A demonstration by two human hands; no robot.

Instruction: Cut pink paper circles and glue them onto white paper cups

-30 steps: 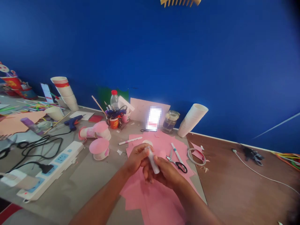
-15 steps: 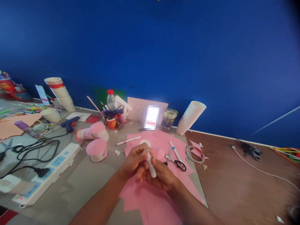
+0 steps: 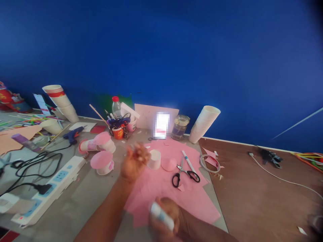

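Note:
My right hand (image 3: 168, 215), low in front, is closed around a white glue stick (image 3: 163, 216) with a pale blue band; both are blurred. To the left, my left hand (image 3: 136, 161) is raised beside a white paper cup (image 3: 154, 160), its fingers curled and smeared by motion. Whether anything is in them is unclear. The cup rests on pink paper sheets (image 3: 161, 188). Right of it lies a pink paper disc (image 3: 169, 164), then black-handled scissors (image 3: 181, 171) with open blades and a white marker (image 3: 188, 161). Another marker is mostly hidden behind my left hand.
Left stand cups with pink discs (image 3: 102, 161), a white power strip (image 3: 54, 188) with black cables and a blue glue gun (image 3: 73, 134). Behind are a lit phone (image 3: 162, 125), a glass jar (image 3: 180, 127) and stacked paper cups (image 3: 205, 124). A tape roll (image 3: 210, 163) lies right.
My hands have parted. The right one moved down toward me with the glue stick; the left one went up and left. The paper cup and scissors' handles are now uncovered.

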